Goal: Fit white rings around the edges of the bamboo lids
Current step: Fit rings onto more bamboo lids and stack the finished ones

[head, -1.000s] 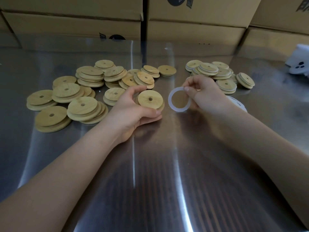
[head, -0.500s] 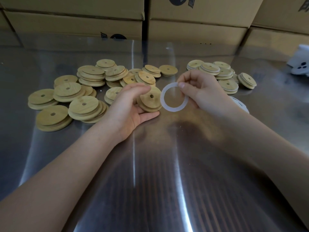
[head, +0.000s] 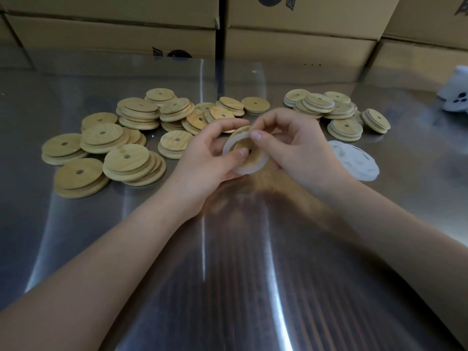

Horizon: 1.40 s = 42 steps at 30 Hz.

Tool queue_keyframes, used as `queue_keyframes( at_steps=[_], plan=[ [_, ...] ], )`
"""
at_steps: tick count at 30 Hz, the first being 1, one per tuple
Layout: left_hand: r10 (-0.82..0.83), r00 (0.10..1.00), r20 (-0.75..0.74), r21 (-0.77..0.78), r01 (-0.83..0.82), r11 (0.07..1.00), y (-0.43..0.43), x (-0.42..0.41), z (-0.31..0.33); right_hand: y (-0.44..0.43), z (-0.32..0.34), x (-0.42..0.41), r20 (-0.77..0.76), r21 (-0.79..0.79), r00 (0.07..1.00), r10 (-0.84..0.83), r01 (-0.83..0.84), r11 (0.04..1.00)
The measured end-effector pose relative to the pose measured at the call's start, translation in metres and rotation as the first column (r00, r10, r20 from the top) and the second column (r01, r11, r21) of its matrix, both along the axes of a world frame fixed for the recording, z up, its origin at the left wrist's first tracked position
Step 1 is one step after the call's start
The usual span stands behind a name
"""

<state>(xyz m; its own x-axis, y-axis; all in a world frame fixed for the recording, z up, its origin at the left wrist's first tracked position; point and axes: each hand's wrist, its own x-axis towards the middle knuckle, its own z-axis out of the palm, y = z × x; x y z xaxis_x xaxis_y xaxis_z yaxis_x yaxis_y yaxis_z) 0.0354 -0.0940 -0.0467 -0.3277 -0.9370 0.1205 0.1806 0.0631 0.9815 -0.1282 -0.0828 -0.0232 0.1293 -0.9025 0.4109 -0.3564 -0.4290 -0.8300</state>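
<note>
My left hand (head: 205, 158) grips a round bamboo lid (head: 247, 153) just above the steel table, its thumb pressing on the lid's face near the centre hole. A white ring (head: 250, 169) lies over that lid. My right hand (head: 291, 145) pinches the ring's upper edge against the lid with thumb and fingers. Part of the lid and ring is hidden by my fingers.
Several bare bamboo lids (head: 126, 158) lie piled on the left. Several lids with white rings (head: 344, 125) sit at the back right. A heap of loose white rings (head: 354, 160) lies right of my right hand. Cardboard boxes (head: 298, 44) line the back; a white object (head: 455, 97) sits far right.
My left hand lifted the lid off the table and turned it. My right hand brought the ring leftwards onto the lid, and both hands now meet around it.
</note>
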Motion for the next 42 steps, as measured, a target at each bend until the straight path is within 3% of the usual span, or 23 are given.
queue_keyframes(
  at_steps=[9, 20, 42],
  plan=[
    [0.066, 0.992, 0.109, -0.200, -0.043, 0.979, 0.004, -0.003, -0.001, -0.003, -0.001, -0.001, -0.044, -0.118, 0.994, -0.100, 0.094, 0.989],
    [0.187, 0.970, 0.153, -0.429, -0.105, 0.897, 0.007, -0.002, 0.001, -0.004, 0.003, -0.007, 0.014, -0.027, 0.998, -0.058, 0.058, 0.998],
    [0.264, 0.957, 0.120, -0.441, -0.187, 0.878, 0.009, -0.002, 0.002, -0.008, 0.005, -0.012, 0.065, 0.073, 0.998, -0.005, 0.000, 0.997]
  ],
)
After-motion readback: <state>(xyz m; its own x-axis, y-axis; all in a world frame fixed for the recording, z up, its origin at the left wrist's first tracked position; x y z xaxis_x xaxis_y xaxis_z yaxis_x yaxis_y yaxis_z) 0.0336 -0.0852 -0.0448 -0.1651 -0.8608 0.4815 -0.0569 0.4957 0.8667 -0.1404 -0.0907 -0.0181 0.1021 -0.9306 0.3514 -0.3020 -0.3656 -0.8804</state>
